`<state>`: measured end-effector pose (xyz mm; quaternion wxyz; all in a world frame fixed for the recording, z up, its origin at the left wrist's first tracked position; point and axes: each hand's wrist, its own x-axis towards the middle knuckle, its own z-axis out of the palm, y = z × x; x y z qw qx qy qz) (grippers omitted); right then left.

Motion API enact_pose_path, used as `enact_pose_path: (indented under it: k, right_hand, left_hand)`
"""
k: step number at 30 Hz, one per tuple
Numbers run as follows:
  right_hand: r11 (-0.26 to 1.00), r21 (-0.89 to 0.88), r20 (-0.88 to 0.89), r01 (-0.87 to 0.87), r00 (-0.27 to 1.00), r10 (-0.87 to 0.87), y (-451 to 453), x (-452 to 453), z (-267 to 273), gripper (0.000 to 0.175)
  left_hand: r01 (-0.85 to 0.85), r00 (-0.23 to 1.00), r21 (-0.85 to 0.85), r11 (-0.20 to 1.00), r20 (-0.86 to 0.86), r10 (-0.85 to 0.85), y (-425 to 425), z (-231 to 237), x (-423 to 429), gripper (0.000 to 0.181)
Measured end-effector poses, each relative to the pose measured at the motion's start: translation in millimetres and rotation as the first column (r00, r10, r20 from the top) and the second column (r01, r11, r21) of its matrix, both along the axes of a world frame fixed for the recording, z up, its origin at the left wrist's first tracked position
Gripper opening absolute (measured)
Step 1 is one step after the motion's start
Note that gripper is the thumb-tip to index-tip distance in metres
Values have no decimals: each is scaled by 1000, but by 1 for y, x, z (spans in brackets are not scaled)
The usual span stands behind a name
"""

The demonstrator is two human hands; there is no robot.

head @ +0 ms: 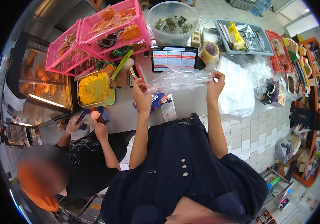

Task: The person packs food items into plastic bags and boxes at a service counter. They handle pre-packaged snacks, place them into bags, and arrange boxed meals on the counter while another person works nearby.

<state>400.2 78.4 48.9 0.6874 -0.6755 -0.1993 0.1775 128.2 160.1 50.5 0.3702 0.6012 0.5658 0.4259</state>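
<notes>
A clear plastic bag (181, 79) is stretched sideways between my two hands, above the steel counter. My left hand (143, 95) pinches its left end, and my right hand (216, 85) pinches the right end. Behind the bag stands a tablet (174, 57) with a lit screen, its lower part partly covered by the plastic. Below my left hand lie a dark blue printed box (158, 103) and a paper receipt (169, 109) bearing writing. Right of my right hand rests a stack of white plastic bags (235, 89).
Pink baskets (112, 30) of packets, a clear bucket (174, 25) and a tape roll (210, 51) stand behind. A container of yellow food (94, 89) sits left. Beside me a co-worker (92, 156), one hand gloved, holds a ladle-like utensil (95, 114). A blue-grey bin (244, 39) stands back right.
</notes>
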Motion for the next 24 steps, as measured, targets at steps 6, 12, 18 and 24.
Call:
enact_pose_path:
  k: [6,12,18,24]
  right_hand:
    - [969,-76,-50,-235,971,232,2,-6,-7,16]
    - [963,-35,83,268,961,-264,4,27,5,22]
    - [995,-97,239,-37,969,60,3,-4,34,23]
    - [917,58,543,394,758,-360,-25,72,92,30]
  left_hand:
    - [348,849,434,831,-521,-83,-15,-12,35,66]
    - [344,776,208,916,-612,-153,12,5,42,63]
    - [621,753,267,737,-465,-466,-1,8,98,31]
    - [453,875,400,797,-28,-483,27,45,87,29]
